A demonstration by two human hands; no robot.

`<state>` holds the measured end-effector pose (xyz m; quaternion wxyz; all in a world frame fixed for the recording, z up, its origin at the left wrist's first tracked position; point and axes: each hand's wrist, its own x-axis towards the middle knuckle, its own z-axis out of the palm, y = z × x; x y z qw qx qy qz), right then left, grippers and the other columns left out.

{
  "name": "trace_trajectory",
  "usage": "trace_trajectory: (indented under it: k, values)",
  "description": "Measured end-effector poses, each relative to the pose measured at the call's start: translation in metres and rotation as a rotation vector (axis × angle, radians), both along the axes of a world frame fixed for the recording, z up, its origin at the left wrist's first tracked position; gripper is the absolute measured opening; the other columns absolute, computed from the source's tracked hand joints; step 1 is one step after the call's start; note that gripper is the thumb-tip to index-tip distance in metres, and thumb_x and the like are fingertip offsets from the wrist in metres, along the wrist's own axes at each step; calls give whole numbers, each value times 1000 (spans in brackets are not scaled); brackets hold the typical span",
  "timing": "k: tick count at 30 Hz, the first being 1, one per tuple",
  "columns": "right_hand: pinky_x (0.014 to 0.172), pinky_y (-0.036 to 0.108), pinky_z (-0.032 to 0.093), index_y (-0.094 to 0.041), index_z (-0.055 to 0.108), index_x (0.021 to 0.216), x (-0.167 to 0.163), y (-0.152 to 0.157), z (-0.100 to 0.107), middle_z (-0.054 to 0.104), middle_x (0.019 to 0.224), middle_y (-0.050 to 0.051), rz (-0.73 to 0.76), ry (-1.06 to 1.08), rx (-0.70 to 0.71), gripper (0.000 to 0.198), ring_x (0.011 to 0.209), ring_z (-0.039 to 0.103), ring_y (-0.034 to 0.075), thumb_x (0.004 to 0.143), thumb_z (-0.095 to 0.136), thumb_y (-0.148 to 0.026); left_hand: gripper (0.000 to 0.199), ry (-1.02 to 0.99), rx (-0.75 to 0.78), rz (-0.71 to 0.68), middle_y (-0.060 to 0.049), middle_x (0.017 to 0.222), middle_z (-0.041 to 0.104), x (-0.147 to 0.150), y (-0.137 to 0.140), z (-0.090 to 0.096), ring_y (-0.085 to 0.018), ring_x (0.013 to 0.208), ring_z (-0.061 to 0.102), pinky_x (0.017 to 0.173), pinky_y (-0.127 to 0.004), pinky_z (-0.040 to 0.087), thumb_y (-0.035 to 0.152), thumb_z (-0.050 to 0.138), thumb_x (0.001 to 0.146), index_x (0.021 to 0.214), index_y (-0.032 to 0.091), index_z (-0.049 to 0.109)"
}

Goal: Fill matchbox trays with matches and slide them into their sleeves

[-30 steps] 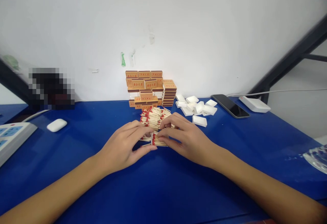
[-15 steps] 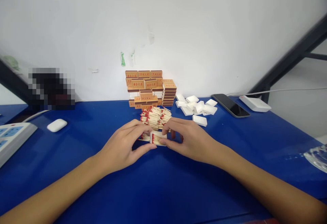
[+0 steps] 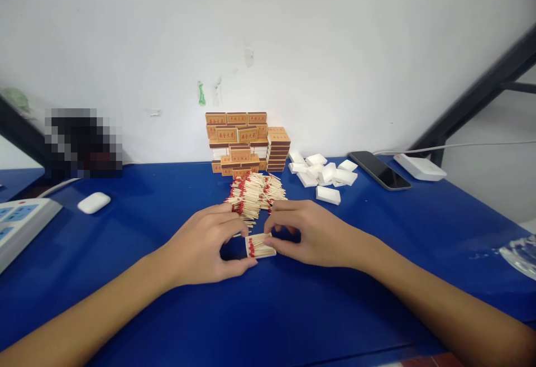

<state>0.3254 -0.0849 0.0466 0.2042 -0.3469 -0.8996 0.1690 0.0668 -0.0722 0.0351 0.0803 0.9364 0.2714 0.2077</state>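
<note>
- Tray [image 3: 260,246] of matches now down on the blue table [image 3: 125,300], at 6 o'clock from the loose match pile [image 3: 255,194]; half a second ago held a little higher, just under the pile's near edge.
- Drawn toward the body since a second ago, so a clear gap of bare table now between tray and pile.
- Left hand [image 3: 205,249] curled at 9 o'clock of the tray, thumb tip touching its near left corner, fingers arched over the left end; pinched on the tray rather than spread apart.
- Right hand [image 3: 312,233] at 3 o'clock, thumb and fingertips closed on the tray's right end; a second ago laid flatter, across the top.
- Red heads packed at the tray's left end, sticks running toward 3 o'clock; looks about full, though hard to tell at this size whether level with the rim.
- Likely meaning: filling of this tray finished or close to it, matches squared up, sleeve not yet on.
- Stack of orange boxes [image 3: 245,143] at 12 o'clock against the wall, unchanged.
- Empty white trays [image 3: 324,177] heaped at 1 to 2 o'clock, unmoved.
- Phone [image 3: 379,170] at 2 o'clock, white case [image 3: 94,202] at 10 o'clock, power strip [image 3: 17,227] at 9 o'clock, all well apart from both hands.
</note>
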Motion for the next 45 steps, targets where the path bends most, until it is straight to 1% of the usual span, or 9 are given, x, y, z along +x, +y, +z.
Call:
trace_trajectory:
  k: [4, 9, 12, 16, 20, 25, 32, 38, 45]
  values:
    - [64, 27, 42, -19, 74, 105, -2, -3, -3, 65, 92, 3, 2, -25, -15, 13, 73, 58, 14, 94, 72, -24, 28, 15, -16, 8, 1, 74, 64, 1, 0, 2, -19, 71, 59, 66, -33, 46, 43, 79, 82, 86, 21, 63]
    - [65, 26, 42, -18, 73, 99, -3, 3, -10, 64, 87, 2, -22, 57, 54, 9, 72, 57, 13, 99, 64, -21, 28, 24, -20, -3, 1, 72, 63, 1, 1, 0, -20, 72, 59, 66, -33, 45, 43, 79, 82, 91, 20, 67]
    - [64, 26, 41, -18, 69, 95, 2, 13, -13, 62, 82, 1, -112, 83, 133, 9, 71, 56, 13, 99, 61, -19, 23, 20, -32, -3, 1, 72, 63, 0, 2, -1, -20, 73, 59, 65, -32, 44, 40, 77, 85, 89, 20, 67]
    - [64, 27, 39, -18, 67, 95, 17, 27, -14, 63, 83, 2, -266, 6, 176, 6, 70, 56, 14, 97, 63, -22, 21, 33, -38, 5, 0, 73, 64, -1, 2, -1, -19, 72, 60, 62, -31, 43, 39, 76, 86, 93, 20, 69]
    - [69, 29, 42, -18, 66, 96, 28, 36, -13, 63, 87, 4, -239, -71, 171, 4, 76, 58, 17, 94, 64, -21, 23, 39, -35, 6, 0, 74, 65, -1, 0, -1, -20, 73, 62, 61, -31, 44, 40, 75, 86, 98, 20, 70]
    - [70, 29, 42, -18, 65, 95, 30, 33, -8, 63, 90, 4, -211, -56, 163, 4, 77, 58, 16, 92, 63, -17, 23, 34, -30, 1, -1, 75, 66, -1, 0, -1, -19, 73, 63, 61, -30, 45, 40, 74, 87, 98, 21, 70]
    - [66, 28, 42, -20, 74, 104, 25, 29, -4, 62, 92, 3, -138, -63, 53, 13, 75, 56, 15, 94, 66, -20, 24, 29, -25, -1, 0, 75, 66, -1, 0, -2, -19, 71, 63, 61, -30, 45, 40, 75, 87, 99, 20, 70]
    - [65, 28, 40, -19, 71, 90, 26, 32, -6, 59, 86, 2, -158, -95, -6, 9, 72, 54, 14, 96, 66, -23, 24, 35, -23, 7, 0, 74, 66, 0, 0, -2, -19, 72, 63, 62, -30, 46, 40, 74, 88, 100, 20, 71]
    - [61, 28, 39, -19, 67, 86, 28, 32, -5, 62, 79, 1, -162, -106, -157, 13, 69, 53, 15, 98, 65, -27, 24, 27, -20, 13, 0, 76, 68, -1, 1, -4, -19, 74, 65, 62, -30, 48, 40, 74, 88, 102, 21, 72]
